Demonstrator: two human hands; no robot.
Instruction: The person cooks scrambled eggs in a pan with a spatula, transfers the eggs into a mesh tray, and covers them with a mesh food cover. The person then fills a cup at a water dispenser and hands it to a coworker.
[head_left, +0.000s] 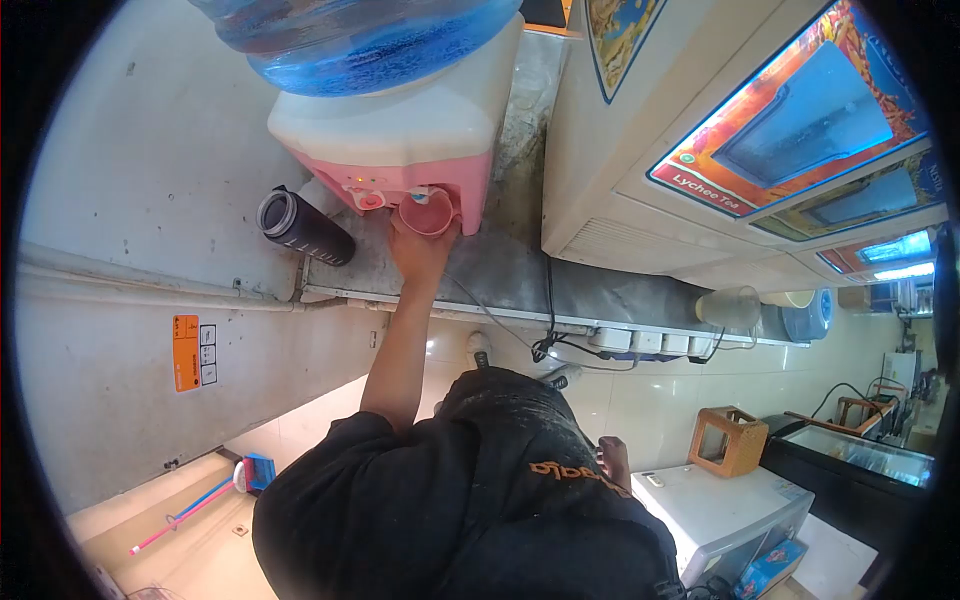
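My left hand (420, 250) is wrapped round a pink cup (427, 217), its fingers closed on the cup's sides. The cup is under the taps of a pink and white water dispenser (390, 140), its open mouth facing up towards me. A red tap (371, 201) sits just left of the cup. Close by on the left, a dark tumbler (310, 228) leans in view on the metal counter. Down beside my body hangs my right hand (614, 458), loosely curled, with nothing visible in it.
A blue water bottle (370, 50) tops the dispenser. Right of it stands a large drink machine (620, 170) with lit panels. Cables (548, 345) and power sockets (645, 342) line the metal counter's (620, 300) edge. A white appliance (725, 510) carrying a brown box (729, 440) stands behind on the right.
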